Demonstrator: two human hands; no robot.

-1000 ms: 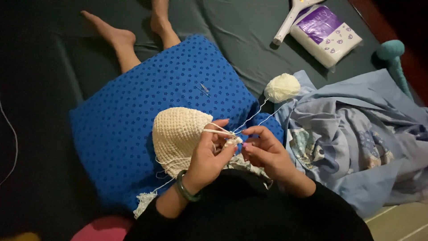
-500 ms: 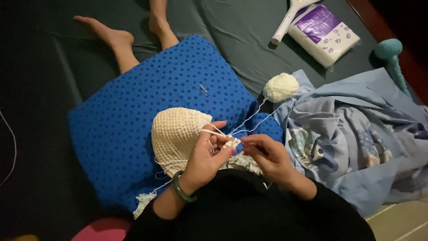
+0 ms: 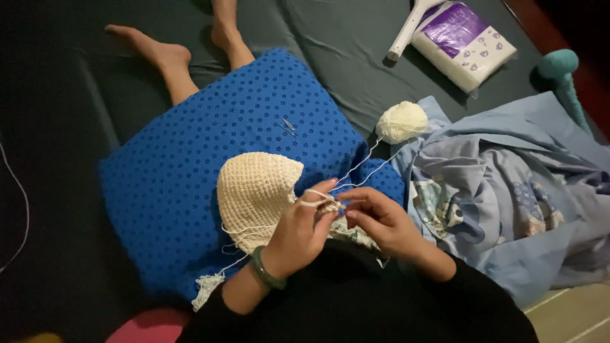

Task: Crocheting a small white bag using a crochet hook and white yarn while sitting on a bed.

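A cream crocheted piece [image 3: 254, 190], rounded like a cap, lies on a blue dotted pillow [image 3: 190, 171] over my lap. My left hand [image 3: 298, 232], with a green bangle on the wrist, pinches the piece's edge, with cream yarn looped over its forefinger. My right hand [image 3: 381, 222] grips a crochet hook with a blue handle [image 3: 342, 209] at that same edge. Two strands of yarn run up and right to a cream yarn ball [image 3: 401, 121] on the bed.
My bare feet [image 3: 159, 51] stretch out on a dark green sheet [image 3: 343, 44]. A crumpled light blue blanket [image 3: 508, 184] lies to the right. A purple-and-white packet [image 3: 462, 41], a white handle [image 3: 410, 28] and a teal object [image 3: 562, 73] are at the top right. Small pins [image 3: 287, 126] rest on the pillow.
Both hands stay at the piece's edge with only small finger and hook movements. The view has shifted slightly, so everything sits a bit lower and left.
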